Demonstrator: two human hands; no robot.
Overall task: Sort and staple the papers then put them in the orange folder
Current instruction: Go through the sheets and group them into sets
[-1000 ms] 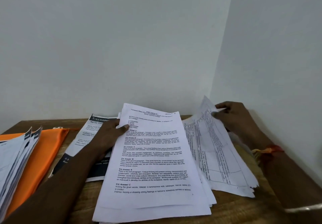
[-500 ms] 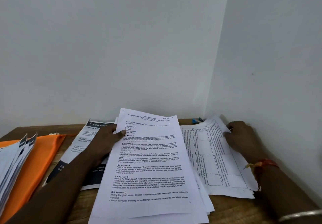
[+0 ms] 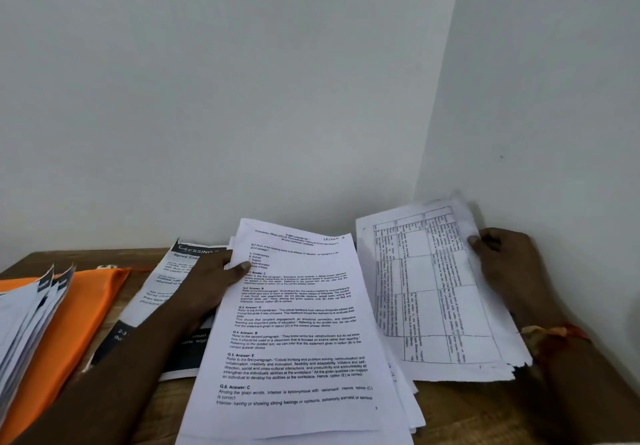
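A stack of printed question-and-answer sheets (image 3: pixel 298 334) sits in the middle, its top pages raised at the left edge by my left hand (image 3: pixel 211 278), thumb on top. To the right, my right hand (image 3: pixel 509 264) grips the far right edge of a small pile of table-printed sheets (image 3: pixel 433 292), lifting its far end near the wall. The orange folder (image 3: pixel 79 309) lies at the left on the wooden table (image 3: pixel 467 406). No stapler is visible.
A bundle of black-and-white leaflets (image 3: pixel 24 327) rests on the orange folder at the far left. More such leaflets (image 3: pixel 162 282) lie under my left forearm. White walls meet in a corner close behind the table-printed sheets.
My right hand set the table-printed sheets down flat on the right, then took hold of their right edge and raised it again. My left hand kept its hold on the middle stack.
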